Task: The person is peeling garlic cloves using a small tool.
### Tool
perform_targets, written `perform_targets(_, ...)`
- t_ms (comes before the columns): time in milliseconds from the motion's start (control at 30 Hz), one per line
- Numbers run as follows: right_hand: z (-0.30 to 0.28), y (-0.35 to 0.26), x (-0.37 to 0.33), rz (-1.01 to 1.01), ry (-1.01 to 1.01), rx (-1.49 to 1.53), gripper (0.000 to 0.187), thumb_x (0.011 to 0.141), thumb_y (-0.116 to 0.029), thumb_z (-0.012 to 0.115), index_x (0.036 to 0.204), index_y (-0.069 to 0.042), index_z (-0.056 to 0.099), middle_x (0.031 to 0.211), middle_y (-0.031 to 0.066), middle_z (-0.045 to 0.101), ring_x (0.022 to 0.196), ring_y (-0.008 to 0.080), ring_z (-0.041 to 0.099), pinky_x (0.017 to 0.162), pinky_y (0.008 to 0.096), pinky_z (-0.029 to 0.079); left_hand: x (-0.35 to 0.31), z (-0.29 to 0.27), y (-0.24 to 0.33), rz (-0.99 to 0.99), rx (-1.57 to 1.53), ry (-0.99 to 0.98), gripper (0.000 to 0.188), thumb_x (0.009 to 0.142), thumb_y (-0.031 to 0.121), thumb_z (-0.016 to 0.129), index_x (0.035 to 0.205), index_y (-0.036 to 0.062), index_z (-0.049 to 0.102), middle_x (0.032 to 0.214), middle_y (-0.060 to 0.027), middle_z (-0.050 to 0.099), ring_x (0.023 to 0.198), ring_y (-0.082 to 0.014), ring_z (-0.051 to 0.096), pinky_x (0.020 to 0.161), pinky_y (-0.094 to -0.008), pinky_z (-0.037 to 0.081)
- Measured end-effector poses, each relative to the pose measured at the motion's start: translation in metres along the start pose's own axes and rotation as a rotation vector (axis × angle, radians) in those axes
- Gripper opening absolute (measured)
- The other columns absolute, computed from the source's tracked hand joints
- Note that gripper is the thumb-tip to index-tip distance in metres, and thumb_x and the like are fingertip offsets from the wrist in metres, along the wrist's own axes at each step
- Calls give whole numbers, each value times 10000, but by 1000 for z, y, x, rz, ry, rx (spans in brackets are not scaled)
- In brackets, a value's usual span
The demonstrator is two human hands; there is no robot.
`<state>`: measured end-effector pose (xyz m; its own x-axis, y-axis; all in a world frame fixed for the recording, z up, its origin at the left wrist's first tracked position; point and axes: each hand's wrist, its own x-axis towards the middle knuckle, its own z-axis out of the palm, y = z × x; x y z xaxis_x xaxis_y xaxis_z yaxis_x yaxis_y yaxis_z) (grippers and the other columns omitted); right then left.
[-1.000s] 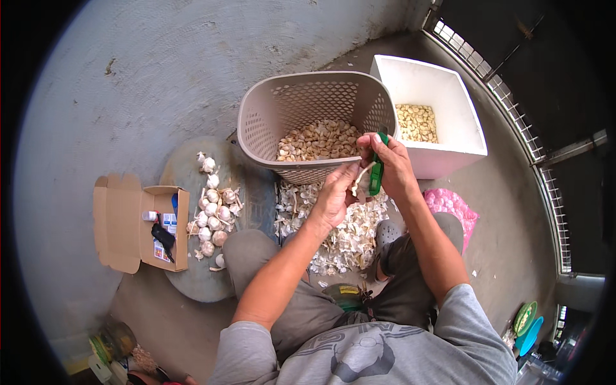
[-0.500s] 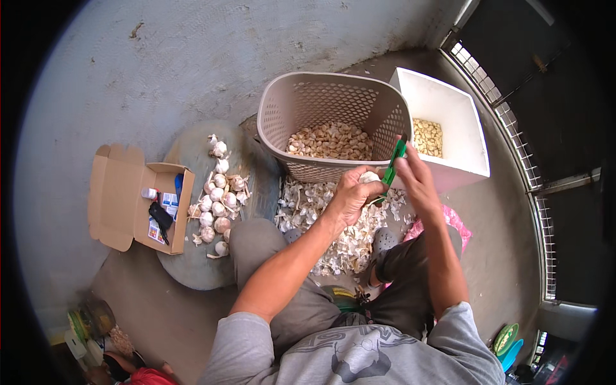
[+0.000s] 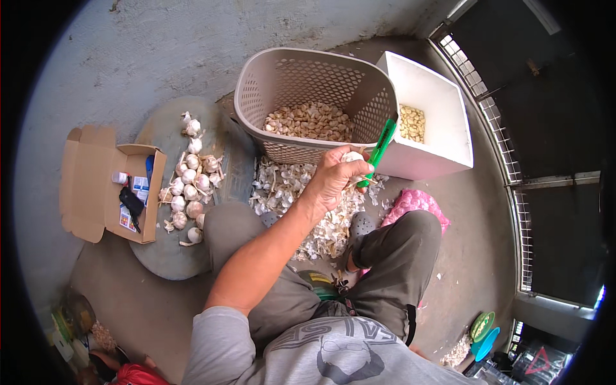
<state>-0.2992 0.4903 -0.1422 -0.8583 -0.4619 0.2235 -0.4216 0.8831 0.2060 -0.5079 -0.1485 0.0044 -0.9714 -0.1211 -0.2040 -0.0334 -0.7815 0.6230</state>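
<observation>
My left hand (image 3: 335,178) is closed in front of the basket, above the loose skins. It grips a pale garlic bulb (image 3: 351,156) and a long green cutter knife (image 3: 382,149) together, the knife slanting up and to the right past the thumb. My right hand is out of the picture; only a small patch of skin shows by my right hip. A grey-brown basket (image 3: 308,142) just beyond my left hand holds garlic cloves (image 3: 308,122). Papery garlic skins (image 3: 327,228) lie heaped on the floor between my feet.
Whole garlic bulbs (image 3: 190,176) lie on a round grey surface (image 3: 167,260) at left, beside an open cardboard box (image 3: 90,186) with small items. A white box (image 3: 436,154) holds peeled cloves (image 3: 411,123). A pink mesh bag (image 3: 420,208) lies by my right knee.
My right hand has let go of the green knife and withdrawn from the picture. The knife now rests in my left hand with the garlic bulb. The view has shifted slightly.
</observation>
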Motion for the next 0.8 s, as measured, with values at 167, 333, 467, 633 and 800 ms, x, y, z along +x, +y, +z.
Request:
perform_targets(167,10,-16,-35,37,-107,29,296,919,-308,643,1051,-64,746,1110,196,740,991,381,709,890,526,546,2,-4,-14,-18,69,5,254,828,58,774,1036,26,632,840,-80,689,688,-159,680,563,-311,575)
perform_targets(333,7,-27,-48,67,-202,29,298,917,-305,643,1058,-63,743,1119,197,737,1001,380,707,893,525,546,2,-8,-16,-50,76,26,257,830,54,772,1038,21,624,837,-90,688,673,-159,679,547,-306,581)
perform_targets(467,2,-19,-44,45,-281,21,300,916,-303,642,1064,-62,741,1127,197,735,1009,378,704,894,524,545,-2,-7,-15,-41,86,2,262,827,58,774,1037,19,622,833,-87,685,670,-160,679,549,-305,585)
perform_targets(633,-21,2,-43,-3,-412,-1,302,915,-301,641,1072,-61,739,1137,198,732,1018,377,702,897,522,545,-3,-1,-11,-48,117,-6,275,815,64,777,1041,3,634,828,-91,687,675,-162,676,546,-314,572)
perform_targets(800,-39,3,-50,3,-525,-18,305,914,-298,641,1079,-60,736,1146,198,729,1028,375,699,899,521,544,-3,-7,-16,-49,153,0,270,813,59,773,1040,-5,643,836,-101,692,675,-157,674,541,-309,566)
